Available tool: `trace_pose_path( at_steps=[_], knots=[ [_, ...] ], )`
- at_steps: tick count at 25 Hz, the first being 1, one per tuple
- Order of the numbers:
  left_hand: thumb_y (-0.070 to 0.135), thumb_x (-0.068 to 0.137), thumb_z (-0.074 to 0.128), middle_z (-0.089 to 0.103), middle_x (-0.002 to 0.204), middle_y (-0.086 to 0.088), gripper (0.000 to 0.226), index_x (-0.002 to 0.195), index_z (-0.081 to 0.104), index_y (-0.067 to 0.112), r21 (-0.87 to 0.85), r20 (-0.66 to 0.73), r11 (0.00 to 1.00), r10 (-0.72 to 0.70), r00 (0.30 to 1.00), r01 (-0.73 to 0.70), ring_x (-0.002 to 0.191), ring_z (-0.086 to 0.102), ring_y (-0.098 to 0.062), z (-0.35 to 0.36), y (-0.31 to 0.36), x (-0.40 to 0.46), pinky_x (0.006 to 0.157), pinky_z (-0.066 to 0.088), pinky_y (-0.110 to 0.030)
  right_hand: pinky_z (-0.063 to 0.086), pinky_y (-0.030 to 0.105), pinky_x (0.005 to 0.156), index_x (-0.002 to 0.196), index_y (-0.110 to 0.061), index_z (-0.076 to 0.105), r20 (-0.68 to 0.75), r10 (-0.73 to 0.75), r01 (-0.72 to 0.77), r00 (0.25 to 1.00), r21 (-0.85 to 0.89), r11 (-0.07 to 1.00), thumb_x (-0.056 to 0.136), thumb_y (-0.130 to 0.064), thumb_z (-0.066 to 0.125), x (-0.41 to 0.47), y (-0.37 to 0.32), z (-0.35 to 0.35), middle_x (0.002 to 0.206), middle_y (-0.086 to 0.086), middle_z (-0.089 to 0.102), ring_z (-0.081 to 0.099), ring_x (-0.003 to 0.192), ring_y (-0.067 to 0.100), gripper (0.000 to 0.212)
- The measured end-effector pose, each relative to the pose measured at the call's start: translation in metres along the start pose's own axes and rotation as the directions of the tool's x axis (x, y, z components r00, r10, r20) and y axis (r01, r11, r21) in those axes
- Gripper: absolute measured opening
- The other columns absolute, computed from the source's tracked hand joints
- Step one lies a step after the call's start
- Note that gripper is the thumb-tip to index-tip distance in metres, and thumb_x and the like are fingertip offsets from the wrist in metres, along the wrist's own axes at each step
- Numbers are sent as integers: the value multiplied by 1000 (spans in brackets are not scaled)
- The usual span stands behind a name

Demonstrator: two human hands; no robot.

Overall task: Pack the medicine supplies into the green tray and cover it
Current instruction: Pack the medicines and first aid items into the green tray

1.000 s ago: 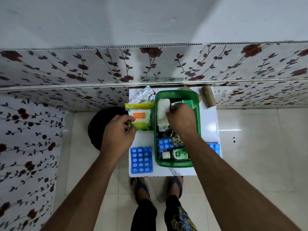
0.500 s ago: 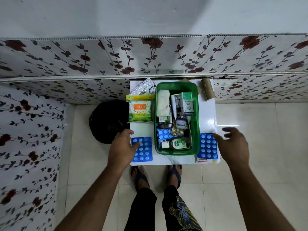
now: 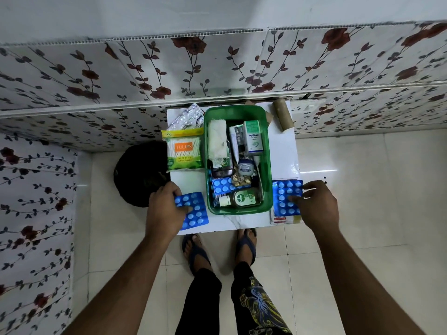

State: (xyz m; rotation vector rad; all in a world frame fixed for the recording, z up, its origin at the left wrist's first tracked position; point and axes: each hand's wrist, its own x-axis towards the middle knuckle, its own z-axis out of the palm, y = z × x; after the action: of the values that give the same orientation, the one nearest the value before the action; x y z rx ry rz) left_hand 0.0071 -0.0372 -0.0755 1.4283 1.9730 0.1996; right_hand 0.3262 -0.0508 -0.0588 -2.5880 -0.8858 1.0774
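White table (image 3: 283, 153) sits centre frame against the floral wall panels (image 3: 217, 68); pale floor tiles below, and I see the person's sandalled feet at the table's near edge. Black round object (image 3: 137, 175) on the floor left of the table, can't tell what it is.

Green tray (image 3: 266, 151) is mid-table, uncovered, already crowded: white gauze pad (image 3: 217, 139) along its left side, Optibex box (image 3: 252, 136) upper right, a small round jar (image 3: 245, 168) in the middle, a blue blister strip (image 3: 221, 186) lower left, Dettol bottle (image 3: 242, 199) lying flat along the near wall. Other small bits in there too cluttered to name.

Left of the tray: Tulips cotton swab pack (image 3: 185, 151), with a silver blister strip (image 3: 187, 117) above it toward the wall. Cardboard roll (image 3: 283, 118) at the table's upper right, outside the tray.

Left hand (image 3: 164, 209), lower left of the tray, has fingers curled onto the left blue tablet sheet (image 3: 194, 211), thumb on top, fingers over the far edge; sheet looks tilted, gripped rather than lying flat. Right hand (image 3: 318, 206), lower right of the tray, is loosely spread, fingertips touching the right edge of the right blue tablet sheet (image 3: 284, 199), which lies flat on a white-red packet (image 3: 280, 220). I can't tell whether that hand is really closed on it yet.
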Motion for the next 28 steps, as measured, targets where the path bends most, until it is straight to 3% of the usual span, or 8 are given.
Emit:
trace_pose_path(
  at_steps=[3,6,11,15,18,23,26,28],
  knots=[
    [4,70,77,54,69,5,33,77,49,18,-100,17,995,-24,1000,25,63,50,-8,-18,4,-5,58,41,-26,37,22,51,108,-11,58,39,17,-20,999,86,996,77,-16,79,1,-2,-7,90,4,65,61,78,22,38],
    [0,72,76,59,75,5,31,80,58,25,-215,-20,976,8,1000,-12,66,56,-13,-59,20,-11,67,48,-31,47,26,55,106,-5,61,146,29,-70,989,283,957,79,-7,77,0,-4,-21,79,3,63,65,74,23,31],
    [1,76,73,67,88,14,34,94,71,30,-350,-79,922,145,986,-163,76,65,-12,-89,98,-8,70,50,-18,57,50,83,110,-4,61,129,-2,-71,992,563,824,82,1,72,-1,-13,-47,96,15,71,70,93,39,30],
    [7,80,72,68,91,1,27,96,70,29,-108,129,962,265,956,-252,76,59,-15,-33,135,11,62,41,-22,59,42,73,121,-20,63,103,-65,-17,993,644,765,86,0,67,-9,-35,-60,99,13,70,73,86,28,40],
    [7,81,69,69,103,-7,30,107,71,22,100,177,933,326,929,-347,85,61,-22,-2,137,14,69,36,-22,61,40,72,121,-21,63,101,-88,1,991,648,761,88,-2,66,-12,-47,-62,98,13,70,73,85,25,37],
    [-1,75,60,59,94,-8,31,96,75,16,539,157,684,491,857,-490,93,51,-30,1,136,5,73,38,-39,53,19,53,109,-17,61,113,-159,67,981,570,819,89,-6,67,-18,-66,-53,82,5,70,69,69,12,24],
    [7,72,65,61,91,-3,24,89,75,21,612,184,595,534,825,-521,94,48,-29,-7,133,7,75,29,-40,51,18,48,102,-19,59,144,-233,134,962,494,859,88,-7,68,-24,-80,-44,82,5,72,68,66,7,20],
    [12,75,67,65,95,0,24,96,74,21,575,134,640,541,830,-510,96,49,-28,-17,128,11,75,27,-39,52,24,53,95,-26,58,161,-297,218,941,384,897,87,-9,68,-31,-89,-34,83,3,73,70,74,12,21]
  ],
)
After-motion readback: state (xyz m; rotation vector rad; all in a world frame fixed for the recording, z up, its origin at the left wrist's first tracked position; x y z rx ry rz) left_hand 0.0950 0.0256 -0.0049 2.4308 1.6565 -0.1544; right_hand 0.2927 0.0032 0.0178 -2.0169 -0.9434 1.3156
